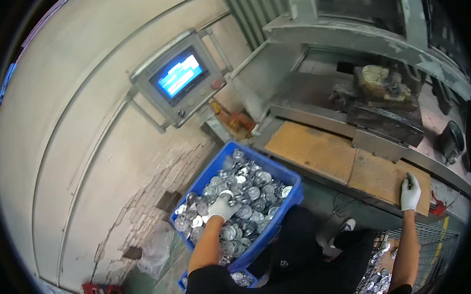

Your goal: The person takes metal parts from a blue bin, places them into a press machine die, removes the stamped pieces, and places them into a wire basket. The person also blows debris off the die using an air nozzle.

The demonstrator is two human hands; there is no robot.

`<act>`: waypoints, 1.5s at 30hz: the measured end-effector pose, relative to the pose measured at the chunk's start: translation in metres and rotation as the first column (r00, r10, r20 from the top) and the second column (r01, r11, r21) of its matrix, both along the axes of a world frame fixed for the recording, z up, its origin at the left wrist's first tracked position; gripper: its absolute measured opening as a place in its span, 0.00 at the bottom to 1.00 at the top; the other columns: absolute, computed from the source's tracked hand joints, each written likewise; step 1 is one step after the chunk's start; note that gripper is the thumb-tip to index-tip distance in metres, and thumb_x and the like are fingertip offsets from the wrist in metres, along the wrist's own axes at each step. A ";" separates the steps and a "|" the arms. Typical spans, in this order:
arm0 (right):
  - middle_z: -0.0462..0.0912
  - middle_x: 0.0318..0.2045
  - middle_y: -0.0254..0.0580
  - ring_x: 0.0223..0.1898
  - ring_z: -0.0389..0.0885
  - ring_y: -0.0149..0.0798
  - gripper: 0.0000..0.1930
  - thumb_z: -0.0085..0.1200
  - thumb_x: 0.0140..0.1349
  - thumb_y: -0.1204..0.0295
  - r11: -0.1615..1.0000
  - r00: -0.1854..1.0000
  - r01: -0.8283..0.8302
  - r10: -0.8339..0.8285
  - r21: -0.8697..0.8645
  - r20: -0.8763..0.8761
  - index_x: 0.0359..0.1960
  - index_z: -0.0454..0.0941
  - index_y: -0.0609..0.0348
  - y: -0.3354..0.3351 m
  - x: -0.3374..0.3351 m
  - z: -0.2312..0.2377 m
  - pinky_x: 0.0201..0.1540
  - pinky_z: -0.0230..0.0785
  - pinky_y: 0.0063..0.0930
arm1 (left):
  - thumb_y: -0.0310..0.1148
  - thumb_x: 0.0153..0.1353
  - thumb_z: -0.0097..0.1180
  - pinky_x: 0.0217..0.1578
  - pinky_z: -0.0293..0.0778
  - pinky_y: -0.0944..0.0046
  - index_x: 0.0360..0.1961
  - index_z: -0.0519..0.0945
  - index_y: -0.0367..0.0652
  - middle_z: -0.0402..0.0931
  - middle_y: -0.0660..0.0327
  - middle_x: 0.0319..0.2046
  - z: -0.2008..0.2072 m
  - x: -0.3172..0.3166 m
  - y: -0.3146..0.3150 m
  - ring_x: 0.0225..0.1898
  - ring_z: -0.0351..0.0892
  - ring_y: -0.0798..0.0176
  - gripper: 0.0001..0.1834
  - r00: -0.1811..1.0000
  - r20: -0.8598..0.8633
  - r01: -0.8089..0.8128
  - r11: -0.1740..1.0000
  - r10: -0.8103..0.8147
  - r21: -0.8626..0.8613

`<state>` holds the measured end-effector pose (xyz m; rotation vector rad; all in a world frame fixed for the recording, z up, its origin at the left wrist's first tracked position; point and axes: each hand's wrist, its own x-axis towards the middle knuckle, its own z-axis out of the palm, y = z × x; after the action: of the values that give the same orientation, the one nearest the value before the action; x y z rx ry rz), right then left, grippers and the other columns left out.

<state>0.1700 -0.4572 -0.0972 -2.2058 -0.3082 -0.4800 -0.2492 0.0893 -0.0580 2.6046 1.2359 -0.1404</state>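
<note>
A blue crate (294,189) stands in front of me, heaped with round, shiny metal parts (258,204). My left hand (222,208), in a white glove, reaches into the heap with its fingers curled on one of these parts; other parts around it partly hide the fingertips. Off to the right, my right hand (410,194), also in a white glove with dark fingertips, lies on the edge of a wooden board (384,175) along the machine's front. Its fingers are stretched out, and nothing shows in them.
A control panel (178,79) with a lit screen hangs at the upper left. The machine (316,82) fills the upper right. Below my right arm is a wire basket (436,243) holding more metal parts. A smaller blue crate (250,281) and a plastic bag (157,251) sit lower left.
</note>
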 end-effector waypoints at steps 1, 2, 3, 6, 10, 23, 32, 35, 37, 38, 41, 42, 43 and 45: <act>0.84 0.45 0.52 0.48 0.83 0.45 0.13 0.52 0.62 0.77 1.000 1.000 0.001 -0.001 -0.009 -0.003 0.47 0.80 0.68 0.003 -0.004 0.007 0.54 0.71 0.32 | 0.61 0.50 0.61 0.54 0.72 0.51 0.52 0.79 0.43 0.76 0.44 0.52 -0.006 -0.002 -0.001 0.53 0.77 0.44 0.37 1.000 0.008 0.021 0.999 -0.022 0.027; 0.84 0.44 0.53 0.48 0.83 0.46 0.12 0.52 0.62 0.78 1.000 1.000 0.002 -0.002 -0.017 -0.007 0.46 0.80 0.68 0.004 -0.007 0.011 0.54 0.71 0.32 | 0.61 0.51 0.61 0.54 0.72 0.51 0.51 0.79 0.43 0.76 0.45 0.52 -0.009 -0.002 -0.002 0.53 0.77 0.45 0.35 0.999 0.015 0.042 0.998 -0.043 0.056; 0.84 0.44 0.53 0.48 0.83 0.46 0.12 0.52 0.62 0.78 1.000 1.000 0.006 -0.006 0.008 -0.012 0.46 0.80 0.68 0.004 -0.007 0.011 0.54 0.71 0.32 | 0.60 0.51 0.61 0.54 0.73 0.51 0.50 0.79 0.44 0.76 0.46 0.52 -0.012 -0.001 -0.003 0.53 0.77 0.44 0.34 0.997 -0.055 0.051 0.998 -0.049 0.040; 0.84 0.43 0.53 0.46 0.83 0.46 0.12 0.52 0.61 0.78 0.999 0.999 0.038 -0.038 0.037 0.008 0.45 0.80 0.68 0.000 -0.011 0.012 0.53 0.72 0.32 | 0.57 0.55 0.59 0.52 0.75 0.51 0.51 0.80 0.48 0.76 0.45 0.51 -0.005 0.009 -0.012 0.50 0.79 0.44 0.30 0.992 -0.105 0.070 0.997 -0.067 0.027; 0.84 0.41 0.53 0.45 0.83 0.47 0.12 0.53 0.60 0.79 0.998 0.998 0.038 -0.040 0.042 0.040 0.45 0.80 0.67 0.010 -0.017 0.023 0.51 0.73 0.32 | 0.60 0.57 0.55 0.52 0.74 0.51 0.48 0.82 0.48 0.78 0.46 0.51 -0.012 0.002 -0.007 0.51 0.79 0.45 0.30 0.960 -0.261 0.116 0.992 -0.099 0.052; 0.82 0.32 0.50 0.34 0.83 0.46 0.11 0.53 0.57 0.80 0.996 0.993 0.052 -0.059 0.070 0.098 0.41 0.81 0.65 0.016 -0.025 0.033 0.39 0.74 0.32 | 0.56 0.55 0.59 0.55 0.73 0.51 0.52 0.80 0.44 0.75 0.43 0.53 -0.002 -0.001 0.001 0.54 0.76 0.43 0.31 0.959 -0.268 0.096 0.995 -0.090 0.009; 0.84 0.35 0.53 0.36 0.85 0.48 0.10 0.54 0.56 0.80 0.993 0.991 0.108 -0.111 0.039 0.074 0.40 0.82 0.65 0.016 -0.027 0.039 0.42 0.76 0.33 | 0.60 0.53 0.58 0.51 0.74 0.50 0.45 0.84 0.41 0.81 0.44 0.46 -0.007 0.015 0.010 0.49 0.80 0.43 0.32 0.868 -0.473 0.161 0.987 -0.150 -0.017; 0.84 0.36 0.54 0.38 0.84 0.51 0.10 0.54 0.56 0.78 0.993 0.990 0.117 -0.116 -0.008 0.081 0.40 0.82 0.64 0.019 -0.028 0.043 0.43 0.76 0.34 | 0.61 0.53 0.56 0.49 0.75 0.48 0.43 0.84 0.42 0.82 0.45 0.43 -0.001 0.013 0.003 0.46 0.81 0.43 0.32 0.868 -0.468 0.197 0.980 -0.168 0.014; 0.84 0.36 0.53 0.38 0.84 0.51 0.10 0.54 0.56 0.78 0.992 0.988 0.127 -0.125 -0.020 0.088 0.40 0.82 0.63 0.018 -0.028 0.042 0.43 0.76 0.34 | 0.63 0.51 0.57 0.49 0.75 0.49 0.42 0.85 0.42 0.81 0.43 0.43 -0.003 0.011 0.002 0.47 0.81 0.43 0.34 0.887 -0.434 0.188 0.982 -0.159 0.025; 0.84 0.36 0.53 0.38 0.84 0.51 0.10 0.54 0.56 0.78 0.992 0.988 0.124 -0.120 -0.033 0.094 0.40 0.83 0.63 0.017 -0.027 0.040 0.44 0.76 0.34 | 0.65 0.50 0.57 0.50 0.76 0.50 0.42 0.85 0.41 0.81 0.42 0.43 -0.006 0.009 0.003 0.47 0.81 0.43 0.36 0.906 -0.400 0.166 0.986 -0.139 0.034; 0.84 0.36 0.53 0.39 0.84 0.50 0.11 0.54 0.56 0.79 0.993 0.989 0.117 -0.116 -0.011 0.093 0.40 0.82 0.64 0.016 -0.027 0.036 0.44 0.76 0.34 | 0.64 0.52 0.56 0.48 0.76 0.49 0.41 0.85 0.41 0.82 0.43 0.40 -0.018 0.004 0.010 0.45 0.82 0.41 0.35 0.926 -0.349 0.189 0.977 -0.144 0.098; 0.84 0.36 0.53 0.39 0.84 0.50 0.11 0.54 0.56 0.80 0.994 0.990 0.105 -0.106 0.012 0.089 0.40 0.82 0.64 0.015 -0.026 0.035 0.44 0.76 0.34 | 0.64 0.52 0.56 0.47 0.76 0.49 0.41 0.84 0.40 0.82 0.43 0.39 -0.021 0.002 0.013 0.44 0.82 0.41 0.34 0.940 -0.310 0.191 0.974 -0.145 0.125; 0.84 0.36 0.53 0.39 0.84 0.50 0.11 0.54 0.56 0.80 0.994 0.991 0.105 -0.106 0.011 0.088 0.40 0.82 0.64 0.014 -0.026 0.033 0.44 0.76 0.34 | 0.64 0.52 0.56 0.47 0.76 0.49 0.41 0.84 0.40 0.82 0.43 0.39 -0.018 0.004 0.011 0.44 0.82 0.41 0.34 0.939 -0.311 0.192 0.974 -0.145 0.124; 0.84 0.36 0.54 0.39 0.84 0.50 0.11 0.54 0.56 0.80 0.994 0.992 0.103 -0.104 0.021 0.072 0.41 0.82 0.65 0.014 -0.025 0.031 0.44 0.76 0.34 | 0.62 0.55 0.54 0.46 0.76 0.47 0.43 0.83 0.42 0.82 0.43 0.39 -0.010 0.010 0.007 0.43 0.82 0.40 0.32 0.960 -0.250 0.159 0.979 -0.124 0.124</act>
<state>0.1448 -0.4437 -0.0657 -2.1983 -0.2280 -0.6186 -0.2389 0.0959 -0.0681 2.8704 1.1700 -0.4226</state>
